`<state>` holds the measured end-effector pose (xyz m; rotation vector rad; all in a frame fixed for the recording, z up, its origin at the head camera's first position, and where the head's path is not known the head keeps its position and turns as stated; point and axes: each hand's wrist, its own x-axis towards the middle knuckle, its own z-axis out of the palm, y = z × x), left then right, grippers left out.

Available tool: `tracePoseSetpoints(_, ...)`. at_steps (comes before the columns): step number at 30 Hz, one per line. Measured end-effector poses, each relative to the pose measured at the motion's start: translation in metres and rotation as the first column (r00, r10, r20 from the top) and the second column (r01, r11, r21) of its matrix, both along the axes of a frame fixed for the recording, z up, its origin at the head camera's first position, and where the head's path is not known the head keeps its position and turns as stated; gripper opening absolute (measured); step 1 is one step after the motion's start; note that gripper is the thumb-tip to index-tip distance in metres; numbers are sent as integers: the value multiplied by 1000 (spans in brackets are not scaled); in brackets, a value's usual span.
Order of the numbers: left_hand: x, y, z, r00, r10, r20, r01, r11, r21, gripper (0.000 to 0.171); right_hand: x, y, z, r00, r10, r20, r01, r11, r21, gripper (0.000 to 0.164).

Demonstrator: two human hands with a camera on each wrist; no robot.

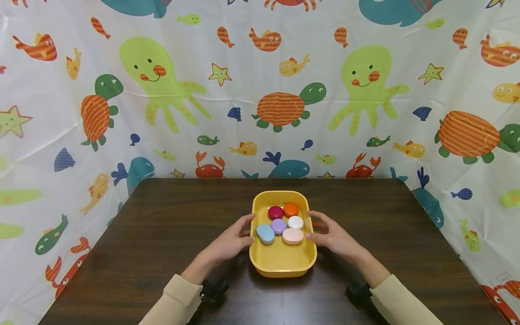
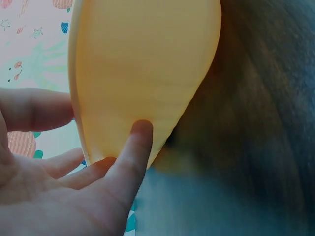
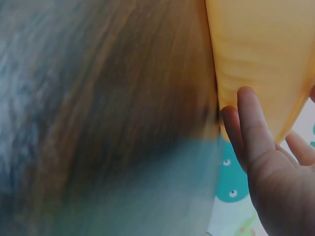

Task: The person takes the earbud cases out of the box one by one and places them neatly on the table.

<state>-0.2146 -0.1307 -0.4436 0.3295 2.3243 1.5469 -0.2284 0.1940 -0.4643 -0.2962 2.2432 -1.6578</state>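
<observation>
A yellow plastic tray [image 1: 283, 264] with rounded corners sits on the dark table, a hand at each long side. In it lie several smooth rounded pieces: a crimson one [image 1: 276, 212], an orange one [image 1: 290, 209], a purple one [image 1: 278, 226], a white one [image 1: 295, 222], a light blue oval [image 1: 266, 234] and a pale pink oval [image 1: 293, 236]. My left hand [image 1: 230, 239] touches the left side, thumb and fingers spread along the wall and rim. On the opposite side, my right hand [image 1: 330, 235] rests extended fingers against the outer wall [image 3: 261, 54].
The dark wooden table [image 1: 183, 216] spreads around the tray. Behind it and along both sides hangs a white cloth [image 1: 239, 85] printed with sea animals. Dark wrist bands [image 1: 214, 289] show below beige sleeves [image 1: 178, 295].
</observation>
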Motion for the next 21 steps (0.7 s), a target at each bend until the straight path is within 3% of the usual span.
tracePoseSetpoints(8, -1, -10, -2, 1000, 23, 11, -23, 1000, 11, 66, -1, -10, 0, 1000, -5, -9, 6, 1000, 4, 72)
tracePoseSetpoints(21, -1, -25, 4, 999, -4, 42, 4, 1000, 6, 67, -3, -27, 2, 1000, -24, 2, 24, 1000, -16, 73)
